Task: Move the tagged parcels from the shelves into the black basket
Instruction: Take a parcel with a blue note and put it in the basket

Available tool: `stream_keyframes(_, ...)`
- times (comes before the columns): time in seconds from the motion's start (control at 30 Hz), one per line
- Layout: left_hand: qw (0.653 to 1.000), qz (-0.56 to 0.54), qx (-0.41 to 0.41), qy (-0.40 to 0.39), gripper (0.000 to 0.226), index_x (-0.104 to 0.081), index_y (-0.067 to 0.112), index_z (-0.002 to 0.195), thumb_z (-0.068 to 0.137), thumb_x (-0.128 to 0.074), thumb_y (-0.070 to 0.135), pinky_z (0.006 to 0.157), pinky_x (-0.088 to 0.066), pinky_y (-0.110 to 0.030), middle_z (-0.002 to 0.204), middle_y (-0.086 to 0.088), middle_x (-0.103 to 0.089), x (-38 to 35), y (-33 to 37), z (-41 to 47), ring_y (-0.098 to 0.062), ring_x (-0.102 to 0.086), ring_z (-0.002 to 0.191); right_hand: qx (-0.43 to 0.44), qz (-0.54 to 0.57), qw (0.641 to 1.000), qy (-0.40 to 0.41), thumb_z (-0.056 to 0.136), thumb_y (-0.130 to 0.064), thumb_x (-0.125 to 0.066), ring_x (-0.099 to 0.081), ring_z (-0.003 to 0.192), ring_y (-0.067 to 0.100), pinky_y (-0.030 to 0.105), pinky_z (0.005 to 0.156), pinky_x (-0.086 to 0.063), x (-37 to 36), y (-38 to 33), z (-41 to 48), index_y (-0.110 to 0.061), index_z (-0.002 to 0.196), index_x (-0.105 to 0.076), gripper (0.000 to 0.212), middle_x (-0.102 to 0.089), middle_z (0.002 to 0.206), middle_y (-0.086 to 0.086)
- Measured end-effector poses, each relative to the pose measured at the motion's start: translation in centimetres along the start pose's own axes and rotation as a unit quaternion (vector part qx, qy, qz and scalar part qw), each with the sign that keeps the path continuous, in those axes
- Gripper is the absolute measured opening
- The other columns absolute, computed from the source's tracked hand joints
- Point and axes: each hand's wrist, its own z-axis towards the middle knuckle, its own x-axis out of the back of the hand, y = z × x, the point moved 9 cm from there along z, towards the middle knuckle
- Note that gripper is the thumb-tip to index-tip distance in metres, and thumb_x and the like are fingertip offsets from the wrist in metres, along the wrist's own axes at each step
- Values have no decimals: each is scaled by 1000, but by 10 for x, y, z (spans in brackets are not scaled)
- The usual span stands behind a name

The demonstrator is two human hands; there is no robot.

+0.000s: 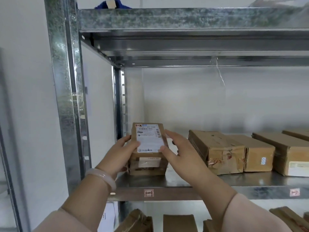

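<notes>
Two hands met on one small tagged parcel point(149, 138) at the left end of the galvanised steel shelf point(184, 193). Your left hand point(122, 150), with a pale bangle point(102, 179) at the wrist, grasped the parcel's left side, its thumb curled over the white shipping label. Your right hand point(175, 148) lay loose against the right side, fingers nearly straight and the thumb tip touching the label's lower right corner. The parcel sat directly over a second small carton point(148, 165); whether it was lifted clear of that carton could not be told. The label carried a barcode, a dark mark at its top left that read roughly "1-2", and finer print too blurred to read. To the right, apart from your hands, three taped brown cartons point(217, 151) point(257, 153) point(287, 154) stood side by side on the same shelf. The shelf's front lip bore a red-printed sticker point(148, 193) below the parcel and another point(294, 192) far right, both illegible.
</notes>
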Motion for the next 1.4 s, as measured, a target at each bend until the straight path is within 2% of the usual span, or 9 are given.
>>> stream_keyframes(0.1,998,68,16,-11,23,-66,22,102,98,-46,33,71,-48,-30,87,1,-75,2,-3,6,-11,-67,71,40,-61,997,23,94,-49,-47,-21,139,-1,27,113,-27,17,-11,-9,-45,144,-31,52,-25,153,-21)
stream_keyframes(0.23,994,106,14,-3,25,-65,22,89,100,-44,30,73,-46,-31,89,-1,-73,1,3,7,-12,-60,74,93,-85,989,81,93,-45,-50,-47,120,4,24,106,-34,54,-18,-15,-46,137,-42,45,-29,149,-26)
stream_keyframes(0.33,977,200,-53,47,19,-56,27,115,98,-47,30,66,-40,-19,119,9,-57,3,21,10,-2,-52,80,103,-82,980,148,94,-35,-53,-32,133,-6,8,107,-21,93,-7,-18,-38,135,-49,42,-39,146,-19)
stream_keyframes(0.4,936,316,-120,102,54,-37,30,146,94,-50,38,90,-48,-30,138,6,-48,-2,37,10,-14,-55,110,76,-80,977,181,93,-34,-53,-27,135,-7,10,109,-22,116,10,-20,-37,134,-51,42,-41,145,-17)
stream_keyframes(0.47,897,355,-216,149,65,-29,33,151,92,-52,45,114,-33,-42,153,0,-37,-23,63,-1,-24,-35,139,34,-96,976,192,93,-31,-53,-27,135,-6,20,111,-26,132,30,-25,-39,135,-49,42,-40,146,-17)
stream_keyframes(0.6,881,303,-355,72,57,-40,38,145,91,-55,46,116,-23,-31,151,4,-35,-109,94,-26,-18,-27,142,-16,-137,972,190,94,-31,-54,-29,136,2,15,105,-19,147,53,-39,-34,138,-47,44,-39,148,-11)
stream_keyframes(0.83,912,326,-242,-55,69,-32,42,147,85,-59,58,112,-33,-33,154,-1,-26,-210,48,-6,-23,-34,138,-44,-165,969,177,93,-32,-56,-30,136,6,18,105,-20,155,75,-55,-30,139,-46,47,-44,145,-7)
stream_keyframes(1.23,914,199,-351,42,51,-41,36,139,93,-62,27,102,-35,-16,150,9,-34,-178,45,-30,-7,-40,130,-59,-43,966,249,95,-34,-52,-33,136,9,29,113,-26,175,82,-61,-26,141,-43,47,-43,144,-8)
stream_keyframes(1.4,908,100,-399,79,55,-42,46,130,89,-68,20,92,-44,-4,151,12,-30,-161,56,-45,21,-31,123,-71,112,972,194,95,-43,-50,-38,129,2,25,104,-30,165,71,-59,-39,142,-39,48,-42,143,-14)
